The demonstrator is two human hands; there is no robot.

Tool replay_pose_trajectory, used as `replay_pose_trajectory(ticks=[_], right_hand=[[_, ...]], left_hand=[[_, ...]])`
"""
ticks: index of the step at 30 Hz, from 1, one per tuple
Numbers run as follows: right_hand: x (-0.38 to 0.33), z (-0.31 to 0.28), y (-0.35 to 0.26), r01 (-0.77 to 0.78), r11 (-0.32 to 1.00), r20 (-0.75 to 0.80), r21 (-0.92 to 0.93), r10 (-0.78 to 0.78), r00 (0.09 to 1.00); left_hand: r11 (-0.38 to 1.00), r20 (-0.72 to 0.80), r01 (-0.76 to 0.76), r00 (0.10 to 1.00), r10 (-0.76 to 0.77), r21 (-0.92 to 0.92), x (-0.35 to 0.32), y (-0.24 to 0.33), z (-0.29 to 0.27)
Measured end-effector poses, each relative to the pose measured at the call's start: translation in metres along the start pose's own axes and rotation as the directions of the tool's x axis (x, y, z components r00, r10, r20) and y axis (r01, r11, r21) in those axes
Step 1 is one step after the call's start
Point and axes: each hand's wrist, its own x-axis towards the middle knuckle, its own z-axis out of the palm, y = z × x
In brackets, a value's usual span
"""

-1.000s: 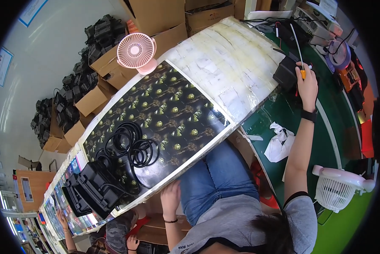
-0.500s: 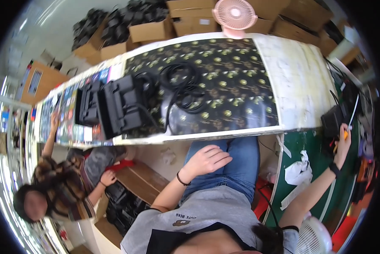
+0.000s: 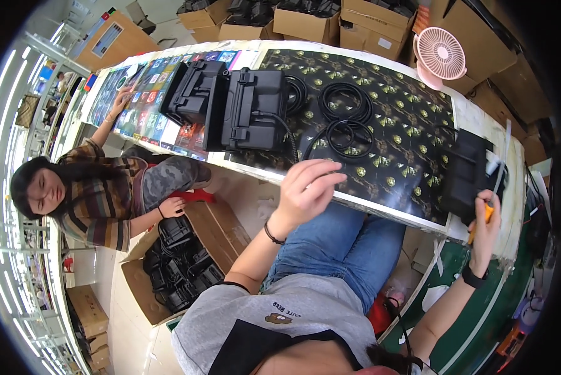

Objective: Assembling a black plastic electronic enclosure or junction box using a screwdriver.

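Note:
My left hand (image 3: 307, 190) is raised in front of the table's near edge, fingers loosely bent and slightly apart, with nothing visible in it. At the table's right end my right hand (image 3: 485, 231) is closed on an orange-handled tool (image 3: 488, 213). A long, thin pale strip (image 3: 504, 150) rises beside these fingers. Against the same hand is a black plastic box (image 3: 465, 169); its hidden edge leaves the grip on it unclear. Left of centre stand two more black boxes, one with latches (image 3: 255, 109), the other (image 3: 196, 90) behind it. A coiled black cable (image 3: 346, 112) lies to their right.
A pink fan (image 3: 441, 55) stands at the table's far edge. Cartons of black parts (image 3: 305, 24) line the back. At left a seated co-worker (image 3: 99, 187) rests one hand on the table, near an open carton (image 3: 140, 290) of black boxes. A green surface (image 3: 443, 319) lies at right.
The view has shifted. My right hand has come left from the green surface to the table's end, and the black box has moved with it. My left hand has risen toward the table edge.

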Motion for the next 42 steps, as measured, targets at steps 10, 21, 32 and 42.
replay_pose_trajectory(ticks=[10,21,32,42], right_hand=[[-0.016,0.028,-0.034,0.014,0.995,0.367,0.095,-0.048,0.929],[0.046,-0.103,0.097,-0.145,0.897,-0.450,-0.417,-0.066,0.890],[0.121,-0.287,0.284,-0.457,0.594,-0.686,-0.663,-0.235,0.689],[0.169,-0.369,0.367,-0.508,0.553,-0.661,-0.660,-0.107,0.742]], left_hand=[[0.982,0.165,0.104,0.983,-0.077,-0.159,0.013,0.018,0.039],[0.967,0.426,0.235,0.888,-0.170,-0.102,0.005,0.029,0.099],[0.992,0.400,0.121,0.908,-0.125,0.034,-0.027,0.028,0.108],[0.973,0.296,0.104,0.941,-0.164,0.207,-0.040,0.025,0.117]])
